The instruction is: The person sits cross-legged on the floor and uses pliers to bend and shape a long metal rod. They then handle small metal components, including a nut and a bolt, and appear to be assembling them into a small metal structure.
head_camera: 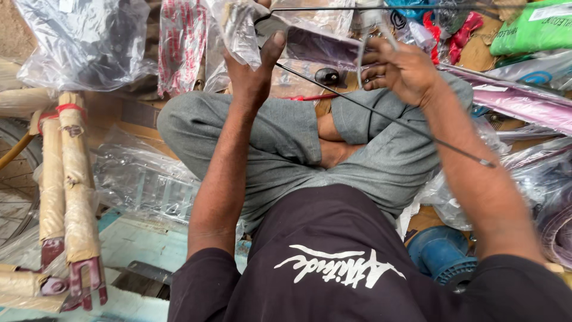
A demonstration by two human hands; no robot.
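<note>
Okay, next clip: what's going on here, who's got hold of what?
A person sits cross-legged on the floor among plastic-wrapped bicycle parts. Both hands are raised in front of them: the left hand and the right hand grip opposite ends of a purple metal part partly covered by a clear plastic bag. A thin black rod runs diagonally below the right hand, across the knee. To the left lies a paper-wrapped maroon bicycle fork; a blue part sits by the right hip.
</note>
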